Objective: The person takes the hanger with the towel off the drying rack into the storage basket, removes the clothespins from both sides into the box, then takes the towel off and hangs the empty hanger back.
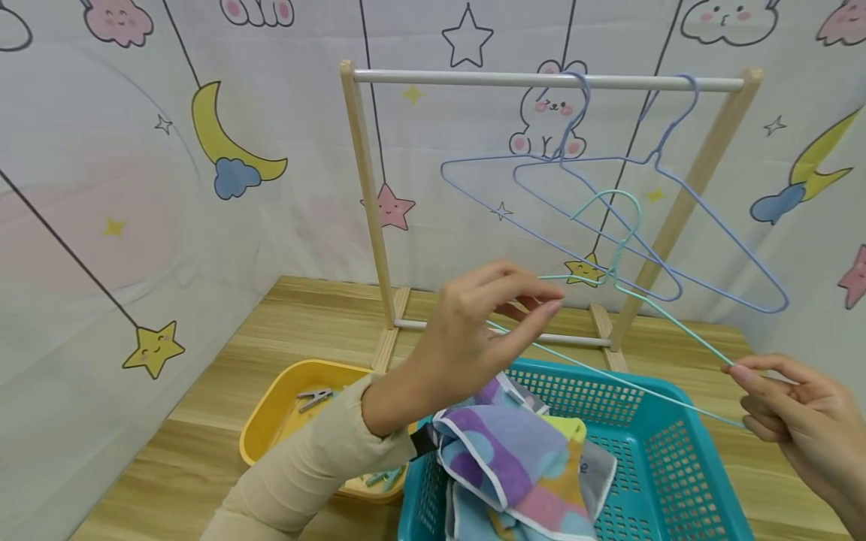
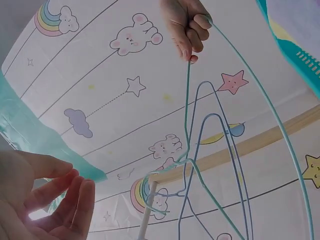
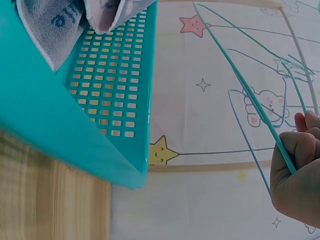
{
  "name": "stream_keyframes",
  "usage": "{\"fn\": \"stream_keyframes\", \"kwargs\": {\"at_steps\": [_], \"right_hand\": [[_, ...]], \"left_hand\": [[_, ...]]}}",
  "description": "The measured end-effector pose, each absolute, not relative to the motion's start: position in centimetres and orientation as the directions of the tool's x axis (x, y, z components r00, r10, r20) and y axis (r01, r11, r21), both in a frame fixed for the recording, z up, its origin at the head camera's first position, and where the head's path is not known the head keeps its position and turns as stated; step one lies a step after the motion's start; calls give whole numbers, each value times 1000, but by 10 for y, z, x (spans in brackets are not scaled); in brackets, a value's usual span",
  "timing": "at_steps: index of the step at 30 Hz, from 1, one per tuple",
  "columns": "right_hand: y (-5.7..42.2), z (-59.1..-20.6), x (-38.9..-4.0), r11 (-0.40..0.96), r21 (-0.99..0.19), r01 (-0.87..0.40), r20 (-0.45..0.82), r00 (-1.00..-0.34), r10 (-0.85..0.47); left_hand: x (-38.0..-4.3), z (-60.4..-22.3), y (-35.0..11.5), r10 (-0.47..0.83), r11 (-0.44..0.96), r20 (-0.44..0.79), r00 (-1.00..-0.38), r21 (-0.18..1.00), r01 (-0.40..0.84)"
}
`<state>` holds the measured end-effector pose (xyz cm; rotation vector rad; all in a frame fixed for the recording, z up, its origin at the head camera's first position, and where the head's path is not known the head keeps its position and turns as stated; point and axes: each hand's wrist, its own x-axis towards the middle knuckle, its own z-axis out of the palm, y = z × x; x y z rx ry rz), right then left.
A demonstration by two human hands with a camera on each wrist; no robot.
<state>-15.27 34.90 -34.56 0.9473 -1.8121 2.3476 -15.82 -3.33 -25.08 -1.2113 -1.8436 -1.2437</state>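
Note:
A mint-green wire hanger (image 1: pixel 617 259) is held up above the teal basket, hook upward. My right hand (image 1: pixel 801 413) grips its right corner, with the wire running into the curled fingers. In front of the hanger's left end is my left hand (image 1: pixel 467 338), which hides that end in the head view. The left wrist view shows this left hand (image 2: pixel 50 200) with loosely bent fingers, thumb near the fingertips and nothing between them; the hanger wire is apart from it. Two blue wire hangers (image 1: pixel 720 225) hang from the rack's white rail (image 1: pixel 473 77) behind.
The teal basket (image 1: pixel 704 451) contains folded colourful towels (image 1: pixel 501 451). To its left, partly behind my sleeve, a yellow tray (image 1: pixel 264 421) holds clothespins (image 1: pixel 314 398). The rack's wooden posts (image 1: pixel 368 195) stand on the wood-grain surface, before a patterned cloth backdrop.

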Motion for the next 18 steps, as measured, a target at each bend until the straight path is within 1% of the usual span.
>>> {"fn": "stream_keyframes", "kwargs": {"at_steps": [7,9,13,18], "right_hand": [[343,-341,-154,-300,-869,-393,480,-815,-324],[340,-338,-154,-293,-872,-392,474,-825,-308],[334,-333,-153,-259,-877,-404,469,-837,-282],[329,-329,-152,-234,-867,-439,493,-825,-277]], "left_hand": [[-166,-256,-46,337,214,826,-451,399,892],[-170,-257,-51,314,229,834,-453,397,889],[-179,-258,-63,243,282,866,-436,367,886],[-189,-256,-79,153,343,889,-433,363,866]]}}
